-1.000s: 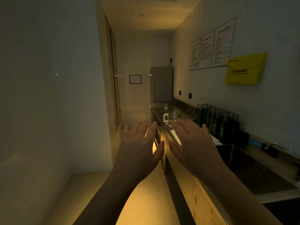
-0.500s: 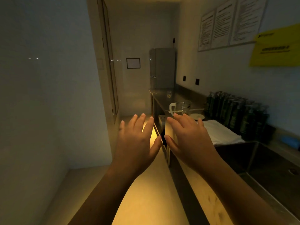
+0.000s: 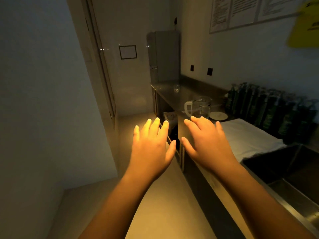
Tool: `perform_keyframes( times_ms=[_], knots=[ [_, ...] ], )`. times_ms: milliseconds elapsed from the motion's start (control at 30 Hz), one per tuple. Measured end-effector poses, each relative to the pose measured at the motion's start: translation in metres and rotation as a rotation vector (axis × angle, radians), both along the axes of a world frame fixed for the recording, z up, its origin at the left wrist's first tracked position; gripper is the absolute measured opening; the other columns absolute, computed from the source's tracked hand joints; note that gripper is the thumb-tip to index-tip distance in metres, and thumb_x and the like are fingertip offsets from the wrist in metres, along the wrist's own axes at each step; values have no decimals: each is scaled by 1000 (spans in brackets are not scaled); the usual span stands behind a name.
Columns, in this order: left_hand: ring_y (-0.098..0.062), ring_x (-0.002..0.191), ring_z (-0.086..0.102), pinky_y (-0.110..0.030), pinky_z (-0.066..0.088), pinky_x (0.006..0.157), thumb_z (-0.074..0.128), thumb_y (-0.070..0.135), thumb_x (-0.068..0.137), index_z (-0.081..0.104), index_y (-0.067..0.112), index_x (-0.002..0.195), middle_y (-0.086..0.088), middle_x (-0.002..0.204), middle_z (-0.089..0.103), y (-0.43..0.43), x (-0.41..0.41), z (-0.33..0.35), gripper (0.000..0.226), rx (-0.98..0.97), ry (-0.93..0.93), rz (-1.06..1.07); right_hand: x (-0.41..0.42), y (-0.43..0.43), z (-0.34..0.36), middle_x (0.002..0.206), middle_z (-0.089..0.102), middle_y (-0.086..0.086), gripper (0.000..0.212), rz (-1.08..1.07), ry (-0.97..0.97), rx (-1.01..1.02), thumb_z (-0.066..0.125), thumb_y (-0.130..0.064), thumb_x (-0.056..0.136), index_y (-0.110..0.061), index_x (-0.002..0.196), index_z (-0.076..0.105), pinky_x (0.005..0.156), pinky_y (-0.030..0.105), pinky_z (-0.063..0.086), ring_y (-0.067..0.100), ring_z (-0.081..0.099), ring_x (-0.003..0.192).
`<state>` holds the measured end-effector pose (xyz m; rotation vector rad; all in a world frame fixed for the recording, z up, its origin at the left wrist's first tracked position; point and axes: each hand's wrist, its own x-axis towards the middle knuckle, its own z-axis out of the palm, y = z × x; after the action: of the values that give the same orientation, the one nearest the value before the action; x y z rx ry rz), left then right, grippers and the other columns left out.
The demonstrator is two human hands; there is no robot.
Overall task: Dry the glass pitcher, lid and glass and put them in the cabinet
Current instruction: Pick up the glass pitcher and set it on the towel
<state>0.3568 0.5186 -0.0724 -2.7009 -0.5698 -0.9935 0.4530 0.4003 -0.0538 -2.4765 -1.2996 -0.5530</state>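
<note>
A clear glass pitcher (image 3: 200, 106) with a pale handle stands upright on the steel counter (image 3: 183, 94), just beyond my fingertips. Its round white lid (image 3: 218, 115) lies flat on the counter to the pitcher's right. A small drinking glass (image 3: 176, 87) stands farther back on the counter. A white cloth (image 3: 248, 137) is spread on the counter nearer to me. My left hand (image 3: 151, 149) and my right hand (image 3: 207, 144) are held out palm down, fingers spread, holding nothing and touching nothing.
A row of dark green bottles (image 3: 269, 109) lines the wall on the right. A steel sink (image 3: 283, 168) sits at the near right. A grey fridge (image 3: 164, 56) stands at the counter's far end. Cabinet fronts (image 3: 181, 152) run below the counter. The room is dim.
The view has tilted down and come closer to the counter, so pitcher, lid and cloth look larger. Both hands stay spread and empty.
</note>
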Motion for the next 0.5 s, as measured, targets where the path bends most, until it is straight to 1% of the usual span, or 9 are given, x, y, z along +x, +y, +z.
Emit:
perform_keyframes(
  times_ms=[100, 167, 200, 233, 267, 300, 333, 400, 500],
  knots=[
    [-34, 110, 61, -58, 46, 85, 36, 42, 83, 64, 7, 118, -16, 117, 65, 26, 29, -9, 56, -23, -11, -42, 25, 24, -12, 154, 20, -1, 56, -8, 15, -7, 33, -45, 97, -25, 147, 18, 114, 44, 9, 18, 13, 142],
    [-35, 111, 60, -59, 46, 85, 37, 41, 83, 63, 6, 118, -17, 118, 64, 42, 51, -16, 56, -33, -17, -67, 48, 42, -21, 153, 25, 2, 56, -24, 1, -8, 38, -43, 96, -23, 146, 23, 114, 46, 12, 21, 17, 142],
    [-36, 111, 60, -59, 45, 85, 37, 40, 82, 63, 6, 118, -17, 118, 64, 52, 66, -20, 56, -37, -14, -80, 63, 51, -25, 150, 31, 5, 56, -38, -8, 1, 44, -40, 94, -20, 144, 30, 112, 49, 16, 24, 24, 140],
    [-36, 111, 60, -60, 45, 85, 37, 40, 82, 63, 5, 118, -17, 118, 64, 60, 79, -22, 56, -38, -10, -88, 75, 58, -29, 143, 42, 10, 54, -37, -26, 20, 54, -36, 90, -15, 139, 41, 108, 54, 24, 29, 34, 134],
    [-36, 111, 60, -60, 45, 85, 37, 40, 82, 63, 5, 118, -18, 118, 64, 66, 90, -24, 56, -36, -6, -95, 86, 65, -33, 133, 53, 14, 52, -25, -51, 46, 64, -32, 84, -10, 130, 52, 100, 59, 33, 33, 46, 126],
    [-36, 110, 60, -60, 45, 84, 37, 40, 82, 63, 5, 118, -18, 118, 64, 75, 107, -26, 56, -36, -1, -104, 104, 73, -40, 122, 60, 17, 51, -26, -79, 67, 72, -28, 76, -7, 121, 60, 92, 62, 39, 36, 54, 116],
    [-37, 110, 60, -60, 45, 84, 37, 39, 82, 63, 5, 117, -18, 118, 64, 82, 125, -27, 56, -35, 5, -113, 121, 81, -45, 116, 63, 17, 50, -44, -91, 84, 76, -26, 71, -5, 115, 63, 86, 62, 42, 37, 58, 110],
    [-36, 110, 60, -60, 46, 84, 37, 39, 81, 64, 5, 117, -18, 118, 64, 97, 161, -27, 56, -44, 24, -134, 153, 96, -48, 112, 65, 17, 50, -77, -90, 76, 79, -26, 67, -5, 111, 65, 82, 62, 44, 38, 60, 105],
    [-36, 110, 60, -59, 46, 84, 38, 38, 80, 64, 4, 116, -18, 118, 64, 117, 215, -24, 56, -61, 31, -168, 200, 118, -45, 113, 64, 18, 50, -104, -76, 83, 78, -26, 69, -5, 112, 64, 83, 63, 44, 39, 59, 106]
  ],
)
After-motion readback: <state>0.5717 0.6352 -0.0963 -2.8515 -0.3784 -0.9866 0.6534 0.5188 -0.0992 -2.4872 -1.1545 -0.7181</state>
